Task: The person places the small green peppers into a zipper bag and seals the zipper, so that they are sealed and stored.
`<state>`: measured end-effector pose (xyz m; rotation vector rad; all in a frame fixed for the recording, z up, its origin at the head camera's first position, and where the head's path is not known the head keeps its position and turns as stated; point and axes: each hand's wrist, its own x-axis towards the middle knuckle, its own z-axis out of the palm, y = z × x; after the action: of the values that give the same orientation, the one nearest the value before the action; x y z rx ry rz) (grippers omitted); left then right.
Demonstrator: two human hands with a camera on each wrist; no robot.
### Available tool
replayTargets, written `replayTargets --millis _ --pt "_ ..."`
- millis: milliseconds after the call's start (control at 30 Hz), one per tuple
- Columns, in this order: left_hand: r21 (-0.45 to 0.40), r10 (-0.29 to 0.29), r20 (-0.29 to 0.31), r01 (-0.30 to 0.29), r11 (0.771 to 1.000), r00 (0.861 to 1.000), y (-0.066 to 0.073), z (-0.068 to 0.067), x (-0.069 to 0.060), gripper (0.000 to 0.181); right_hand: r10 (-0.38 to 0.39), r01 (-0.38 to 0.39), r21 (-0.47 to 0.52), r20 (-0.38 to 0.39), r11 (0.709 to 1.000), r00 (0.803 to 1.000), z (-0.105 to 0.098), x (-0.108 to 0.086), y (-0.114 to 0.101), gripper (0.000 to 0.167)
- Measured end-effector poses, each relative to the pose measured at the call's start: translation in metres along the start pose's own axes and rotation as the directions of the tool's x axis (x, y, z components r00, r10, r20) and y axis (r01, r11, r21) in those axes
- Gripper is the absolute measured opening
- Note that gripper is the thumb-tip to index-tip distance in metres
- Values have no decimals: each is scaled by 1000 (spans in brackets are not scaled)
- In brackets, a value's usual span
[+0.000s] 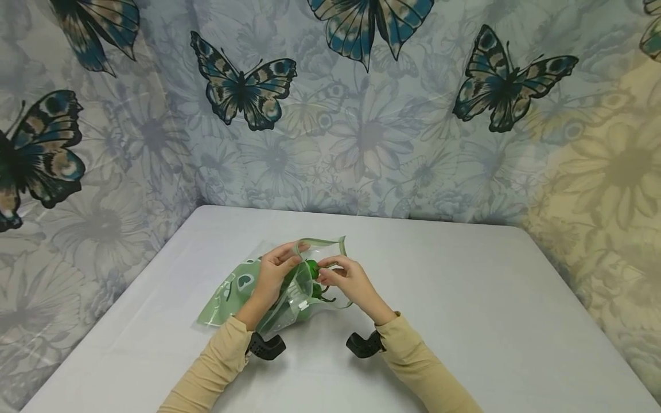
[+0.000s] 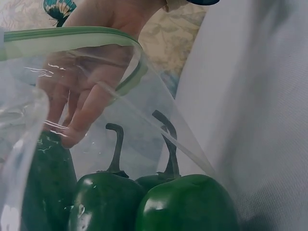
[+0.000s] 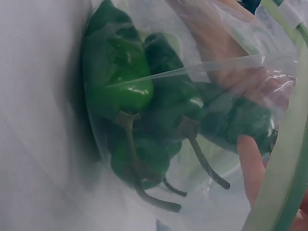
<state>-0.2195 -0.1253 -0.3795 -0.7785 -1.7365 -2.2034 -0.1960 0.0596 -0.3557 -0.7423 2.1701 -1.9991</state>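
A zip bag [image 1: 222,301], clear with a pale green printed side, lies on the table with its mouth turned to the right. Several green peppers with long stems fill it, among them one pepper [image 2: 187,204] in the left wrist view and another pepper [image 3: 118,91] in the right wrist view. My left hand [image 1: 271,281] grips the bag near its mouth. Through the opening reaches my right hand [image 1: 356,284], whose fingertips pinch the end of a green pepper [image 1: 312,268]. Plastic partly covers those fingers in the left wrist view.
The white table [image 1: 465,298] extends to both sides and behind the bag. A butterfly-print cloth [image 1: 372,143] hangs along the back and sides. Black wrist cameras, the left camera [image 1: 267,346] and the right camera [image 1: 364,345], sit below the hands.
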Motion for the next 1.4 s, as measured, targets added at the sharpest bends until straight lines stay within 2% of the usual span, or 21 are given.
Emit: replayTargets --millis 167,333,433,533,667,833,1000,1067,1267,1400 --pt "-5 -3 -16 3 1000 1000 -2 0 0 33 37 -38 60 19 997 999 -1 9 22 33" --pt "-10 -6 -2 6 1000 1000 -3 3 0 39 46 -51 157 36 986 998 2 12 25 44" --pt "-22 -6 7 6 1000 1000 -3 2 -1 40 78 -86 175 54 981 995 4 14 27 48" --pt "-30 -10 23 11 999 1000 -3 2 -2 42 99 -108 155 63 982 993 6 14 27 47" --pt "-16 -11 48 12 1000 999 -3 4 -2 47 88 -92 125 41 988 995 8 14 27 41" --pt "-39 -2 51 4 999 999 -2 6 -2 50 50 -44 121 -43 992 998 8 16 25 38" --pt "-43 -9 65 12 999 998 -2 9 -2 50 -1 13 96 -128 995 992 4 15 24 34" --pt "-46 -12 72 15 999 997 -2 10 -2 50 -1 10 76 -120 997 993 4 15 24 34" --pt "-56 -3 96 9 998 995 -3 13 -4 53 49 -51 -65 -31 997 998 8 12 21 36" --pt "-55 3 73 1 998 997 -3 16 -5 58 55 -53 -88 26 995 998 10 8 6 36"
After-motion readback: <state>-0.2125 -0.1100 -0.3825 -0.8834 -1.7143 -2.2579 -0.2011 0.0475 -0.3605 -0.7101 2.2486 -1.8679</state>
